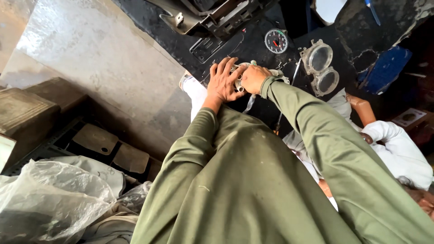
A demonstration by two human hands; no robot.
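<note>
The setting was a vehicle repair workshop. A grimy black work surface (253, 45) carried a round dial gauge (276, 41), a clear twin-lens instrument cover (320, 68), a screwdriver (294, 72) and a dismantled metal bracket (212, 18). A bare concrete floor (99, 58) and crumpled plastic bags (54, 199) lay alongside.

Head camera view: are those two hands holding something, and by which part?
Yes. The left hand and right hand clasp a small pale metal part from either side; the exact grip points are hidden under the fingers.
</note>
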